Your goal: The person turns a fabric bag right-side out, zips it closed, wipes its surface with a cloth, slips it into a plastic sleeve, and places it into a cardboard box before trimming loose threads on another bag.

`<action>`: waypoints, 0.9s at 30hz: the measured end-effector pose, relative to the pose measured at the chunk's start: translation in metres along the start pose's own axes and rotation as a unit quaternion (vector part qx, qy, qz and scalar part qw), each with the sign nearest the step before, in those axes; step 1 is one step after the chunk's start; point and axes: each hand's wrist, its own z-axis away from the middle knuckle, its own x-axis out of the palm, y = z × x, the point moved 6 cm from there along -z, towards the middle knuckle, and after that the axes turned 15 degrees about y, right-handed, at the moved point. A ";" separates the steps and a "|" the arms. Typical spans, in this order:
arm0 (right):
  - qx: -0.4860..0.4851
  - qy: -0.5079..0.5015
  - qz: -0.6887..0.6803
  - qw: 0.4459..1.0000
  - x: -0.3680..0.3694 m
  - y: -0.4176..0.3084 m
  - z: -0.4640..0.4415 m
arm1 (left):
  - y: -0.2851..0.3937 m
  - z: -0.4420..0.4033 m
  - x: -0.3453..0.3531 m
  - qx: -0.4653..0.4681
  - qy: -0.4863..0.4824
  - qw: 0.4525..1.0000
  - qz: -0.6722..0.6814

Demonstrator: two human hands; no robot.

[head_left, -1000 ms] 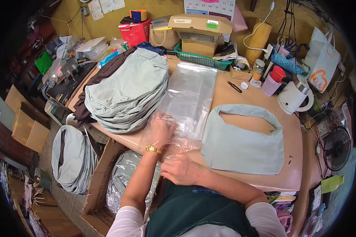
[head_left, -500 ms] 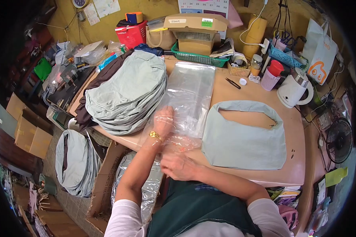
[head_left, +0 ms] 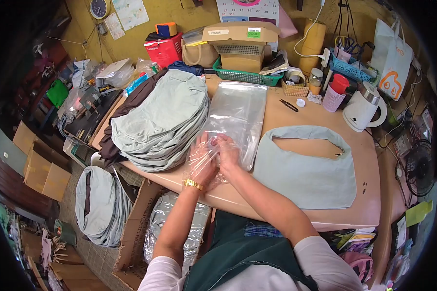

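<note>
At the near end of the clear bag stack (head_left: 240,106), left hand (head_left: 202,162) under loose plastic film (head_left: 211,153), fingers extended, not closed on anything. Right hand (head_left: 226,154) just beside it, fingers curled at the film; can't tell if pinching. Pale fabric bag (head_left: 303,179) flat right of stack; fabric pile (head_left: 160,116) left of stack; green basket (head_left: 247,76) beyond stack.

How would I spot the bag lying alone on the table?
Find the table, then the clear plastic sleeves on it. Just right, a pale grey-green bag lies flat. Unlike the piled bags left of the sleeves, it lies singly.
</note>
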 end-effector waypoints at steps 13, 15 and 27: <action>-0.417 -0.179 0.643 0.617 0.020 0.006 0.048 | -0.068 0.005 0.000 -0.197 0.112 0.969 0.099; -0.409 -0.181 0.646 0.618 0.021 0.012 0.046 | -0.068 0.013 -0.002 -0.331 0.132 0.899 0.254; -0.390 -0.133 0.579 0.703 0.015 -0.001 0.025 | -0.013 0.070 -0.032 -0.186 -0.047 0.973 -0.125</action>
